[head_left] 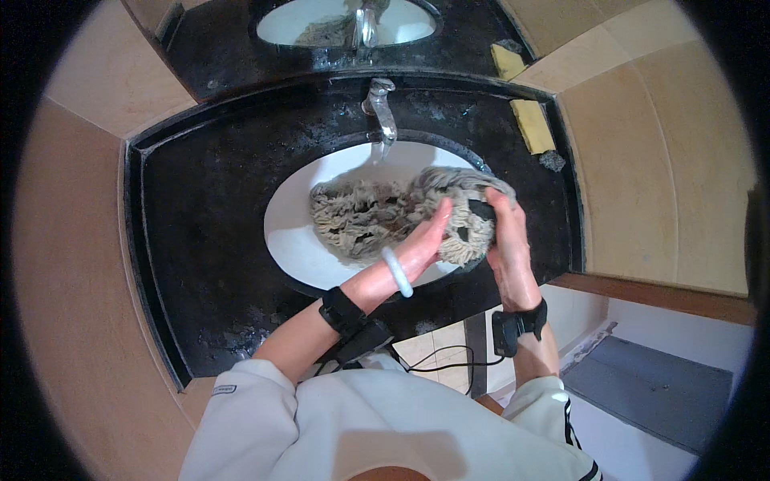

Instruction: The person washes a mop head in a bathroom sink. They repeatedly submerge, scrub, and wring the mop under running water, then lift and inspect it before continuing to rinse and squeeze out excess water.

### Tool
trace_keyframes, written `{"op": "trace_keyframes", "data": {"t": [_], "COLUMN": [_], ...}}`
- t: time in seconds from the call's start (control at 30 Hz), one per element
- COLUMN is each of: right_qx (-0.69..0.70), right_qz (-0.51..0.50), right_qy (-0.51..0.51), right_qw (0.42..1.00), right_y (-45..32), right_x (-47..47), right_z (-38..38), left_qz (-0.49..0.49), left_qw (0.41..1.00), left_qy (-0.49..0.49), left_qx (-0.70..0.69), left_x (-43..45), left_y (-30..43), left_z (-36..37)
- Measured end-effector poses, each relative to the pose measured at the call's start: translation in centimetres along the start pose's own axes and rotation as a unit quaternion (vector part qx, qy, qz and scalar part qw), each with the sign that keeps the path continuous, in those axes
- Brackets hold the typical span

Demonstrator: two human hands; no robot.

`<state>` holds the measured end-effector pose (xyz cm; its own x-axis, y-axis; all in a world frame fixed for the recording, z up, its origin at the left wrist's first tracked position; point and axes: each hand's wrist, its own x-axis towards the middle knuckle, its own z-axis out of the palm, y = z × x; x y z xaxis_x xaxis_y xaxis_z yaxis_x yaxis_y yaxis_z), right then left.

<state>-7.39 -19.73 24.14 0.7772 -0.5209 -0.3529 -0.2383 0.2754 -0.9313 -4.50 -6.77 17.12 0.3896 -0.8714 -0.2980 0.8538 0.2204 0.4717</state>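
Note:
A wet grey and cream string mop head (361, 219) lies across the white oval washbasin (289, 234), its right end lifted over the basin's right rim. That raised end is held between my two hands. My left hand (428, 233) presses on its left side, thumb up, with the other fingers hidden. Around the right side wraps my right hand (510, 234). Dark patches show among the looped cords between my hands. Behind the basin stands a chrome tap (382, 111), and water appears to run from its spout.
A black stone counter (204, 240) surrounds the basin. At its back right lie a yellow sponge (532, 126) and a steel wool scourer (551, 160). The mirror (222, 48) rises behind. A black cable (445, 364) hangs from my right wrist strap (518, 327).

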Motion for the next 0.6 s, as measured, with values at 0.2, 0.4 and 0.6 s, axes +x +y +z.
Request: {"op": "trace_keyframes", "data": {"t": [0.2,0.4,0.6], "right_qx": [-0.102,-0.374,-0.13], "right_qz": [-0.135,-0.223,0.129], "right_qy": [-0.013,-0.11,-0.186], "right_qw": [0.985,0.894,0.965], "right_y": [1.6,8.4,8.3], "right_x": [-2.7,-3.9,-0.5], "right_z": [-0.7,2.1,-3.5], "left_qz": [0.018,-0.06,-0.005], "left_qw": [0.997,0.978,0.995], "left_qy": [-0.058,0.08,0.083], "left_qx": [-0.046,-0.185,0.055], "left_x": [0.0,0.8,-1.1], "left_y": [1.4,-0.9,2.8], "left_z": [0.2,-9.8,-8.2]}}
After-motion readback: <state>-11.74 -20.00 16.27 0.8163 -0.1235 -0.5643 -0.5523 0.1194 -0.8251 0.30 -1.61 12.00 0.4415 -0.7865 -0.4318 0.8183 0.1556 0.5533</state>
